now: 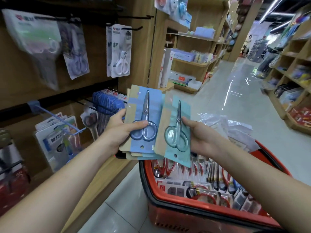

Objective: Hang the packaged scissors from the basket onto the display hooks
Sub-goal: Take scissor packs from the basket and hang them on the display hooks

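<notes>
My left hand [122, 127] grips a stack of carded scissors, the top card [143, 105] blue, held upside down with the hang hole at the bottom. My right hand [202, 135] pinches a single teal scissors card [176, 132] by its right edge, overlapping the stack. Below them stands the red basket [168, 202] full of more packaged scissors. The display wall on the left carries hooks: a bare blue hook [57, 118] at lower left and black hooks [133, 28] above with white-handled scissors packs [120, 52].
Other scissors packs hang on the left wall, with blue packs [107, 101] bunched on a lower hook. A wooden shelf edge [117, 165] runs below the hooks. Clear plastic bags [227, 126] lie behind the basket. The aisle floor [235, 91] stretches ahead between shelving units.
</notes>
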`<move>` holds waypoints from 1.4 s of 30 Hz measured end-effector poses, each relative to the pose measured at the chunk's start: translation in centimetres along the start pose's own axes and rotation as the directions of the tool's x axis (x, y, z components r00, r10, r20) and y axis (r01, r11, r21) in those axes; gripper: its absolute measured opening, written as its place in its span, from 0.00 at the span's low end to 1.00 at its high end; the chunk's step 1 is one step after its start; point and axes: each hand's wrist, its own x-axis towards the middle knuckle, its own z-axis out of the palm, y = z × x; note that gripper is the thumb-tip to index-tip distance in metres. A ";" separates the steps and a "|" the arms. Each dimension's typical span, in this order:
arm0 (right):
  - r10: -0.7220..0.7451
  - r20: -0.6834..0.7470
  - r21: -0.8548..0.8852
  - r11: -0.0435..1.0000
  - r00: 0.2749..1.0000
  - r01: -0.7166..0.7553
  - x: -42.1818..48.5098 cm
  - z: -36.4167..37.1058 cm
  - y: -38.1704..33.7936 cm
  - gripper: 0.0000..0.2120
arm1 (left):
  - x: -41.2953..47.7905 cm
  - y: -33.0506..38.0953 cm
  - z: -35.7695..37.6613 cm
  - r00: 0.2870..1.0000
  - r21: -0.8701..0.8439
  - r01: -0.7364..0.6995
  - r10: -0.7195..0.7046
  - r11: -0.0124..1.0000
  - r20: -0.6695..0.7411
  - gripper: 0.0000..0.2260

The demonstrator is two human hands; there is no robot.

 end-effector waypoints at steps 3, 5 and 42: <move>0.018 0.065 -0.071 0.997 0.998 -0.013 1.0 2.4 0.3 0.17 | -0.4 0.5 0.2 0.998 -0.006 -0.016 0.016 1.000 -0.062 0.19; -0.005 0.125 -0.106 0.994 0.992 0.018 1.6 4.0 0.5 0.15 | -0.7 1.1 -0.1 0.989 -0.016 -0.048 0.046 0.999 -0.144 0.15; -0.302 0.363 -0.153 0.914 0.881 0.376 8.5 14.9 -0.5 0.16 | -14.9 8.5 -16.3 0.522 0.537 -0.117 0.512 0.836 -0.683 0.10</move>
